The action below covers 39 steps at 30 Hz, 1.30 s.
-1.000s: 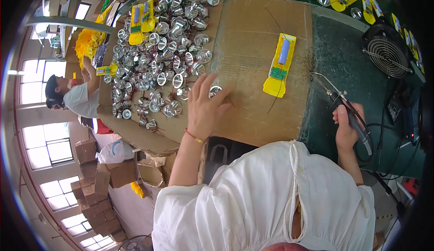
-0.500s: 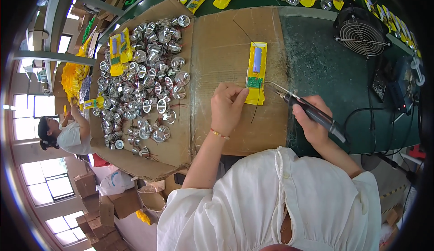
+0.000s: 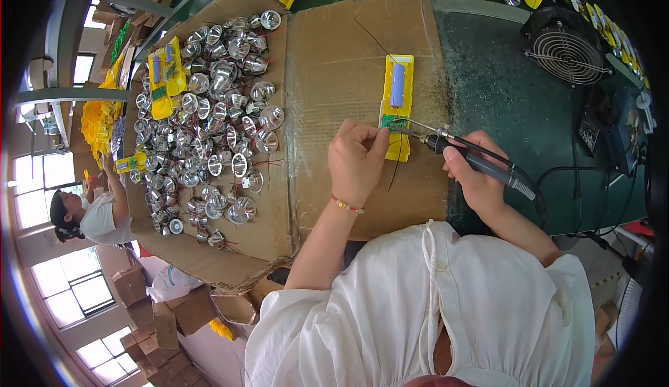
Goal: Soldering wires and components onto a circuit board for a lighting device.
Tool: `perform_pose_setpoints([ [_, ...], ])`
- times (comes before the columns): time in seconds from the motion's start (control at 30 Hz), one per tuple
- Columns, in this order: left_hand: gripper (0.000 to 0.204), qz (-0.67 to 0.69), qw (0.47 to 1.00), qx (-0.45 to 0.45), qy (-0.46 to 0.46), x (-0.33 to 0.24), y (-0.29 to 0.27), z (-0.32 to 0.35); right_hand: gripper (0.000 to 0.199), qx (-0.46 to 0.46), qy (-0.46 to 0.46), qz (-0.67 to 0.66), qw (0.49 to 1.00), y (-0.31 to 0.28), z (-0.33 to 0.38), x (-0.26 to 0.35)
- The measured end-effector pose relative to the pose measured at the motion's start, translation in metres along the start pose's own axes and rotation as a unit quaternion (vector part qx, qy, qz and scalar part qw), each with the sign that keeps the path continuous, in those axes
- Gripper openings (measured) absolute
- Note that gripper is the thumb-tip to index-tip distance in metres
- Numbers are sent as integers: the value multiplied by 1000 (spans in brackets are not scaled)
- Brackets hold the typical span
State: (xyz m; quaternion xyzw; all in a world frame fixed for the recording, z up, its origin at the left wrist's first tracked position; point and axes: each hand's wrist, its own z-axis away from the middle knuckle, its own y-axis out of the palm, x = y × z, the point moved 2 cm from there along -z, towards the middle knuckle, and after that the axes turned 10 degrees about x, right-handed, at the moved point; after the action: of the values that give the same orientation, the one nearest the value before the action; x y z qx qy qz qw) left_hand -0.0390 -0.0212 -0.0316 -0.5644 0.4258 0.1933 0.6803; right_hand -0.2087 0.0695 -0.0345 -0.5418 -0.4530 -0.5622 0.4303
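A yellow plastic shell [image 3: 398, 101] with a blue cylindrical cell and a small green circuit board lies on a sheet of cardboard [image 3: 341, 66]. My left hand [image 3: 357, 160] rests beside its lower end, fingers pinched on something small at the green board; I cannot tell what. My right hand [image 3: 477, 174] grips a black-handled soldering iron [image 3: 481, 160], whose metal tip reaches left to the green board. A thin dark wire runs down from the shell.
Several shiny silver reflector cups [image 3: 209, 122] fill the cardboard's left half, with more yellow shells [image 3: 166, 80] among them. A black fan [image 3: 564, 45] stands on the green mat at right. Another person [image 3: 90, 213] sits at far left. Cardboard boxes lie below.
My left hand has left the reflector pile and come to the yellow shell. My right hand brought the soldering iron tip onto the green board. The view has shifted.
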Motion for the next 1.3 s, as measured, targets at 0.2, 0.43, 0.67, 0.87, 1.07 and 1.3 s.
perform_pose_setpoints([
  [0.2, 12, -5, 1000, -7, -16, -1, 1, -2, 14, -31, 81, -136, 987, -7, 0, 0],
  [0.43, 14, -5, 1000, -8, -22, 1, 2, -3, 16, -39, 50, -98, 993, -17, 7, 3],
  [0.67, 7, 84, 995, -45, 11, -5, -4, 5, 16, -30, 54, -100, 993, -20, 13, 3],
  [0.87, 8, -19, 994, -3, 103, -4, -1, 13, 15, -25, 40, -97, 994, -18, 17, 3],
  [1.07, 6, -30, 998, 15, 60, 1, 3, 7, 14, -19, -22, 9, 1000, -15, 19, 2],
  [1.3, 7, -12, 999, 32, 24, -1, 1, 2, 14, -5, -34, 31, 999, -9, 12, 1],
])
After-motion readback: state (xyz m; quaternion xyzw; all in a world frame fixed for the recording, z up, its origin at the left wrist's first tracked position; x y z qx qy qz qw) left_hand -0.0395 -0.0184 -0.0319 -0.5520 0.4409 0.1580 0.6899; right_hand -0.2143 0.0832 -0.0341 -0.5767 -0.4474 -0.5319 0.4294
